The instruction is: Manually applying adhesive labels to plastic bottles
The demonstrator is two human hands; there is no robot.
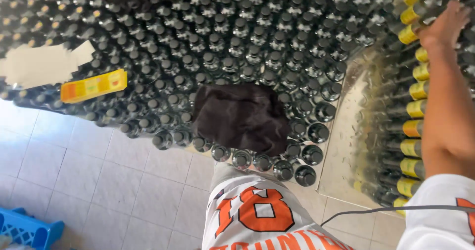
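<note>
The right hand [445, 25] reaches up to the yellow-capped bottles [414, 109] lying stacked on their sides at the right, its fingers spread flat against them and gripping nothing; the left hand is out of view. Beside that stack, a large field of upright black-capped bottles [237, 42] fills the table [341, 146], with a dark cloth [241, 116], a yellow card [94, 85] and a torn paper sheet [39, 64] resting on top. Judging by this, most bottles are capped and set in rows, while the side stack is in hand.
</note>
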